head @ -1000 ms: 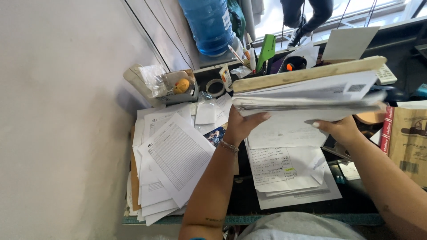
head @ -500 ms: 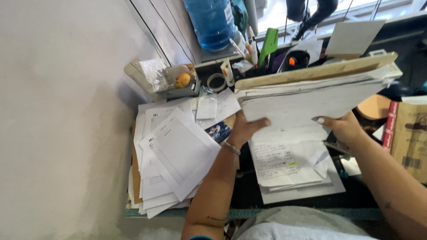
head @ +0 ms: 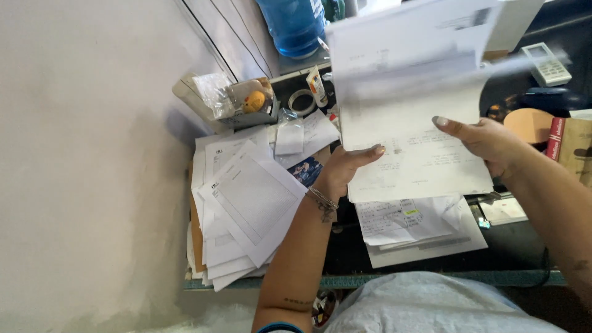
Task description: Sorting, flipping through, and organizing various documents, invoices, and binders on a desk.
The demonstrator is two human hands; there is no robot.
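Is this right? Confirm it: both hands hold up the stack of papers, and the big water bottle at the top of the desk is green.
Not quite. In the head view the left hand and right hand do hold up the stack of papers, but the big water bottle at the top of the desk is blue, not green.

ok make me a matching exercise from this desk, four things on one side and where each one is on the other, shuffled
1. thick white paper stack
2. big blue plastic water bottle
3. fanned pile of white sheets
4. grey-white remote control

a. top right, on the dark surface
b. raised between both hands
c. desk's left side, beside the wall
d. top centre, behind the desk

Pairs: 1-b, 2-d, 3-c, 4-a
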